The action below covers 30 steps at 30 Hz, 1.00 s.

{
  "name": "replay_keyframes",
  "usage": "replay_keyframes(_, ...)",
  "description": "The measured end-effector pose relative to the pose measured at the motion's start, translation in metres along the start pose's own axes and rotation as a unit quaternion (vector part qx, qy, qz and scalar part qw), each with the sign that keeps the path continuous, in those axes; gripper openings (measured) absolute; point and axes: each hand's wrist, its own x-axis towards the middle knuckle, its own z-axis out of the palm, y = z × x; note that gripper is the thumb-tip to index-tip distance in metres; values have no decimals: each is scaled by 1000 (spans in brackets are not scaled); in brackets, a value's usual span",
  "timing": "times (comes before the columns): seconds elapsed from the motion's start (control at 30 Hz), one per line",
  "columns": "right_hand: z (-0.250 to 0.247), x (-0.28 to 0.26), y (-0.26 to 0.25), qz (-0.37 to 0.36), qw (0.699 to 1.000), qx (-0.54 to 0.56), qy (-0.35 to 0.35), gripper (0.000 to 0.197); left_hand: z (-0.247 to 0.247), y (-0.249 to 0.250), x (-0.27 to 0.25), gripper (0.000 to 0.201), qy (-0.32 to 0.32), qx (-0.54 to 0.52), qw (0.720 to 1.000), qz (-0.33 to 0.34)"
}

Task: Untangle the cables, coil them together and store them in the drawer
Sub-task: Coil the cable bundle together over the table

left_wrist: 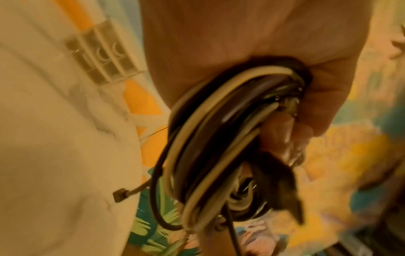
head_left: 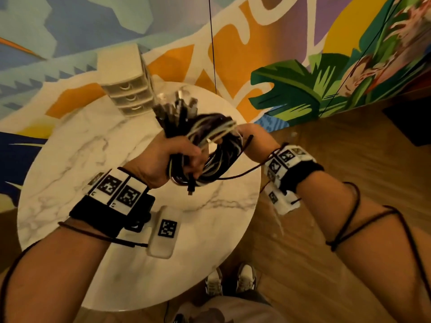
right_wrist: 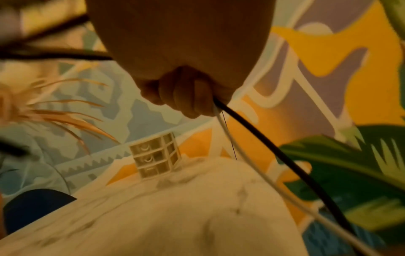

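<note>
Room: a bright painted mural (head_left: 303, 43) of orange shapes and green leaves stands behind a wooden floor (head_left: 326, 171).
Desk: a round white marble desk (head_left: 70, 159), seen from above in the head view.
Drawer unit: a small cream drawer unit (head_left: 129, 89) with three drawers stands at the far edge of the desk – all three drawers look closed.
Cables: a bundle of black, white and purple cables (head_left: 210, 148), wound into a coil and held in the air above the desk, near the drawer unit but well apart from it.
Plug ends: a bunch of plug ends (head_left: 177, 106) sticks up out of the bundle toward the drawer unit; one loose connector (head_left: 190, 190) hangs down below the coil.
Left hand: the left hand (head_left: 172, 157) grips the coil, its fingers (left_wrist: 285, 131) clamped around the gathered strands.
Right hand: the right hand (head_left: 251, 138) holds the far side of the coil – its fingers (right_wrist: 181, 93) are curled shut around a black and a white strand.
Marker block: a white block with a black square code (head_left: 163, 231) lies on the near part of the desk.
Shoes: a pair of shoes (head_left: 231, 280) shows on the floor below the desk edge.
</note>
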Motion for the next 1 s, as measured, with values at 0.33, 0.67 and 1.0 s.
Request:
replay_keyframes(0.33,-30,3,10,93,971,-125,-180,48,3,-5,-3,28,60,157,985,24)
replay_keyframes(0.67,-20,-7,12,143,953,-103,-245,52,1,16,1,47,58,23,991,115)
replay_keyframes(1.0,-39,-4,2,149,958,-8,-244,32,-19,-18,-15,22,128,188,973,-36)
